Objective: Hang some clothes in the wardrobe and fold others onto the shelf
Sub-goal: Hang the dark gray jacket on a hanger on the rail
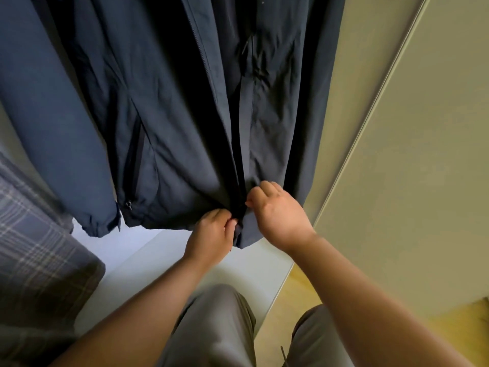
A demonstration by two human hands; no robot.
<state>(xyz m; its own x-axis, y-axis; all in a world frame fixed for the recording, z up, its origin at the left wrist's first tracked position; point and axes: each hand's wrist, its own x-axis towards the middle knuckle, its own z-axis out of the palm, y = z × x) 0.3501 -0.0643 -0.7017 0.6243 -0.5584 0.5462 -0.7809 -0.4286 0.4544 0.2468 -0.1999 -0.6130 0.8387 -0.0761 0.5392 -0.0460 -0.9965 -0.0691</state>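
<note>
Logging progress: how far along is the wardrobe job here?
Done: the navy jacket hangs up. In hand: left hand and right hand pinch its front edges at the hem, seemingly joining the zipper. Left: zipping it, perhaps the plaid cloth; no shelf folding visible.

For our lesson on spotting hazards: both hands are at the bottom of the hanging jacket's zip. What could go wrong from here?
1. The left hand and right hand pinch the two zip edges at the hem; if misaligned, the slider may jam or catch fabric.
2. Pulling down on the hanging jacket might drag it off its hanger, which is out of view.
</note>
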